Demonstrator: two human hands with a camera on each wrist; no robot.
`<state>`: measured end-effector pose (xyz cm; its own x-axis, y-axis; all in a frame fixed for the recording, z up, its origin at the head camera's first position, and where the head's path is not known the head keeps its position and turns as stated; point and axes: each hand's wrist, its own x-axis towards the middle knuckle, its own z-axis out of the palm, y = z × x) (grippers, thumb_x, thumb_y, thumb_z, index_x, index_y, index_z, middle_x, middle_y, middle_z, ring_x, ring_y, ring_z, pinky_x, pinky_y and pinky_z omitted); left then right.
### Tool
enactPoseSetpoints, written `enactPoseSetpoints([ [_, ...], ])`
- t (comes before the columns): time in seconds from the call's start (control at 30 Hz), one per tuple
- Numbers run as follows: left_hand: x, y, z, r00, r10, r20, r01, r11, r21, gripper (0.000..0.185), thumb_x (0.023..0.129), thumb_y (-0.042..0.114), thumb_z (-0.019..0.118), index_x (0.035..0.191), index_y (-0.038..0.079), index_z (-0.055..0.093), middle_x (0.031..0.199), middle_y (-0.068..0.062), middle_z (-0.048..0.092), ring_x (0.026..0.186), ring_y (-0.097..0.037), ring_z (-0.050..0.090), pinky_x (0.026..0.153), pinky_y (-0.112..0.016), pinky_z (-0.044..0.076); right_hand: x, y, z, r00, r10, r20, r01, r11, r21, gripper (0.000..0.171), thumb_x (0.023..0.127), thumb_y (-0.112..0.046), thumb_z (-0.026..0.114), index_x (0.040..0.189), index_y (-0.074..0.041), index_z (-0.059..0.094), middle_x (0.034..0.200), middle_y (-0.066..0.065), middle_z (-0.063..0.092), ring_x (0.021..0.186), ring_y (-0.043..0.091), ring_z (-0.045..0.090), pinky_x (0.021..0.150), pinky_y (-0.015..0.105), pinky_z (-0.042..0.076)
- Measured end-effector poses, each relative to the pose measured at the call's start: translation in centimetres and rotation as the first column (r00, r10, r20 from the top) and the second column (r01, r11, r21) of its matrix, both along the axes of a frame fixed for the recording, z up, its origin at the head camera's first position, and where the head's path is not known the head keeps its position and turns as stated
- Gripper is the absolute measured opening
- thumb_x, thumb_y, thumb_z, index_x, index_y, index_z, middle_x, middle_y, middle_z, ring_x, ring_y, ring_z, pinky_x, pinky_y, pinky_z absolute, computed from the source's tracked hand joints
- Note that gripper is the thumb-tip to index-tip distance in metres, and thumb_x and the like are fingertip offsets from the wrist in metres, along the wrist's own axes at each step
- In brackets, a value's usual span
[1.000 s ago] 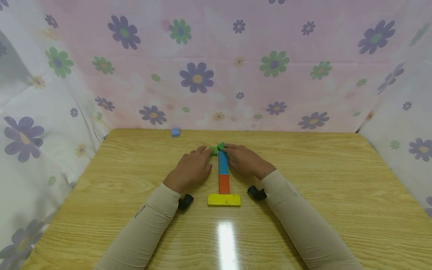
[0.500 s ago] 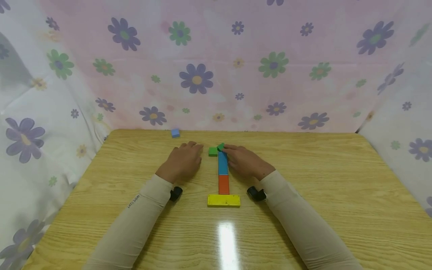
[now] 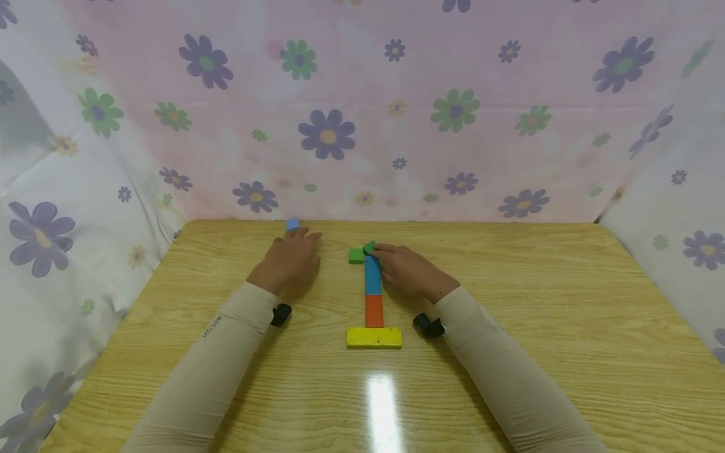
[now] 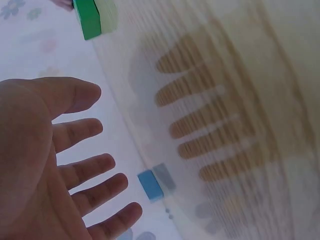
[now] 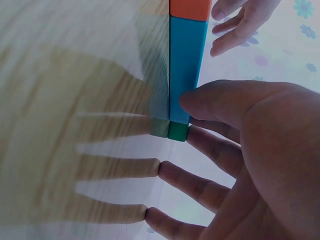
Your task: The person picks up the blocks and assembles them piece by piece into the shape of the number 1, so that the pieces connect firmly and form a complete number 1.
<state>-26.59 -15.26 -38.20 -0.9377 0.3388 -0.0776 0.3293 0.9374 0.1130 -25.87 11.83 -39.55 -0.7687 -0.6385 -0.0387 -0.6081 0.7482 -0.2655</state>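
Left hand [image 3: 287,260] flat, fingers spread, empty, near blue cube [image 3: 292,223] at the bench's [image 3: 538,327] far edge. Right hand [image 3: 409,272] pinches green block [image 3: 369,247] atop blue bar [image 3: 372,275].

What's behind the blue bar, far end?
Beyond the blue bar, a green block lies flat and a second green block sits tilted at the right hand's fingertips. That hand hides whatever lies right of it.

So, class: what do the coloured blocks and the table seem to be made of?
Blue block, orange block and yellow block: probably painted wood, with flat matt colour and square edges, though plastic is possible. Table: wood or wood-look laminate, with printed grain and a glossy glare streak.
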Motion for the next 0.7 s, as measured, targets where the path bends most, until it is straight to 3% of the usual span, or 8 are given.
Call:
enactPoseSetpoints([
  [0.3, -0.6, -1.1, 0.1, 0.998, 0.017, 0.058, -0.017, 1.000, 0.011, 0.055, 0.104, 0.023, 0.047, 0.154, 0.003, 0.035, 0.160, -0.024, 0.030, 0.142, -0.050, 0.035, 0.105, -0.066, 0.040, 0.1, 0.1, 0.0, 1.000, 0.000, 0.008, 0.000, 1.000, 0.014, 0.049, 0.105, -0.016, 0.051, 0.151, -0.002, 0.041, 0.160, 0.016, 0.036, 0.144, 0.034, 0.042, 0.116, 0.049, 0.037],
  [0.53, -0.9, -1.5, 0.4, 0.991, 0.066, 0.118, -0.067, 0.998, 0.001, 0.063, 0.105, 0.026, 0.043, 0.159, 0.002, 0.021, 0.164, -0.027, 0.014, 0.147, -0.051, 0.025, 0.110, -0.069, 0.032, 0.1, 0.0, 0.0, 1.000, -0.009, 0.014, 0.009, 1.000, 0.022, 0.050, 0.105, -0.016, 0.050, 0.152, -0.002, 0.041, 0.161, 0.015, 0.035, 0.145, 0.034, 0.041, 0.117, 0.049, 0.036],
  [0.7, -1.2, -1.8, 0.2, 0.987, 0.102, 0.123, -0.101, 0.995, -0.013, 0.064, 0.105, 0.027, 0.044, 0.159, 0.001, 0.021, 0.164, -0.028, 0.014, 0.146, -0.052, 0.027, 0.111, -0.072, 0.028, 0.0, -0.1, 0.0, 1.000, -0.016, 0.017, 0.016, 1.000, 0.017, 0.049, 0.106, -0.018, 0.050, 0.152, -0.003, 0.041, 0.161, 0.015, 0.035, 0.145, 0.034, 0.041, 0.117, 0.049, 0.036],
])
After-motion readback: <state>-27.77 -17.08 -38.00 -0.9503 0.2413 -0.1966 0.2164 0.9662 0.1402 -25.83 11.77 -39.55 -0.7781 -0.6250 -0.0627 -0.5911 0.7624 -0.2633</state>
